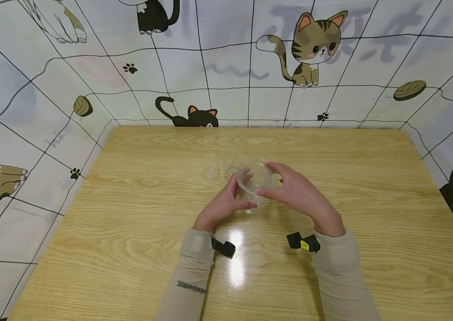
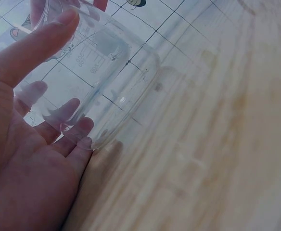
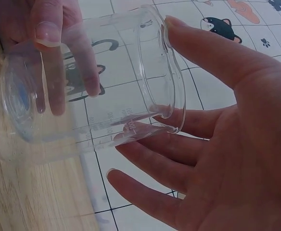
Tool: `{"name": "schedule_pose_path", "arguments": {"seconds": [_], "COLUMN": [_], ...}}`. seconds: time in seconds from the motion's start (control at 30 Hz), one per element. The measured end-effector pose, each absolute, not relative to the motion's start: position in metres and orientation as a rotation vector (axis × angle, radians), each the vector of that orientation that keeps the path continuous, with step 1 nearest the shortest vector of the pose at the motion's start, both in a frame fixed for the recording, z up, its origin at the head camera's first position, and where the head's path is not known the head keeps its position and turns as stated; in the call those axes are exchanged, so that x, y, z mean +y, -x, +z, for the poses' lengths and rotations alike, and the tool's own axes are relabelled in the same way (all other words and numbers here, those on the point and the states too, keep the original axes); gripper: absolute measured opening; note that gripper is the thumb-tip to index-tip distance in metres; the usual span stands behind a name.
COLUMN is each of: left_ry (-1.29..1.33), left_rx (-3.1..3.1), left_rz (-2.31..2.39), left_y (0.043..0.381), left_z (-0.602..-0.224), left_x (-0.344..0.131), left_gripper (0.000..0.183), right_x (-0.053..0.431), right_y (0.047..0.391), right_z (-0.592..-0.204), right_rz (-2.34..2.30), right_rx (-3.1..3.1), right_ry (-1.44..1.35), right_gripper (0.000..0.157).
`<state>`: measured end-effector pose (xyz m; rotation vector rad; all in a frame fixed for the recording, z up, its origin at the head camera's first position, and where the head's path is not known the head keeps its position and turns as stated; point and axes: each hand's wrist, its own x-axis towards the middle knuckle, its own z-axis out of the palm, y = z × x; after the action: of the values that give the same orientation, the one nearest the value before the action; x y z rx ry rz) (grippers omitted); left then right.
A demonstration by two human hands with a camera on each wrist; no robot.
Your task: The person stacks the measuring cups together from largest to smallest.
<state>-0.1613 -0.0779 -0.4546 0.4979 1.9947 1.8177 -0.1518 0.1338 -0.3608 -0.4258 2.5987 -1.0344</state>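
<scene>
Between both hands is a clear beaker (image 1: 255, 178) with printed volume marks. In the right wrist view the beaker (image 3: 123, 91) tilts, and a second rim and base show within the outer ones, like a smaller beaker nested inside. My left hand (image 1: 224, 203) grips the lower wall, its thumb on the near side and its fingers around the far side. At the top, my right hand (image 1: 296, 189) holds the rim between thumb and fingers. In the left wrist view, the base of the outer beaker (image 2: 140, 91) is close over the table.
Just beyond the left hand, two faint clear vessels stand on the wooden table (image 1: 130, 223): one clear vessel (image 1: 210, 168) on the left and another clear vessel (image 1: 231, 166) partly behind the beaker. A cat-printed cloth (image 1: 230, 67) surrounds the table at the back and sides.
</scene>
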Motion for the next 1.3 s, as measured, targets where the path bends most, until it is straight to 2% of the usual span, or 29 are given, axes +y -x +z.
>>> {"name": "schedule_pose_path", "arguments": {"seconds": [0.23,0.43,0.77,1.3], "left_ry": [-0.466,-0.477,-0.476,-0.468], "left_rx": [1.981,2.023,2.034,1.959], "left_rz": [1.801,1.823,1.824,1.814], "left_y": [0.159,0.163,0.163,0.157], "left_z": [-0.449,-0.464,-0.464,-0.438], "left_x": [-0.078,-0.078,-0.078,-0.079], "left_gripper": [0.095,0.093,0.094,0.094], "right_x": [0.135,0.135,0.136,0.145], "right_y": [0.152,0.152,0.151,0.153], "right_z": [-0.361,-0.361,-0.357,-0.358], "right_rz": [-1.041,-1.027,-0.968,-1.064], "right_rx": [2.587,2.591,2.625,2.617], "right_ry": [0.414,0.415,0.469,0.487], "right_gripper": [0.086,0.087,0.081,0.077]}}
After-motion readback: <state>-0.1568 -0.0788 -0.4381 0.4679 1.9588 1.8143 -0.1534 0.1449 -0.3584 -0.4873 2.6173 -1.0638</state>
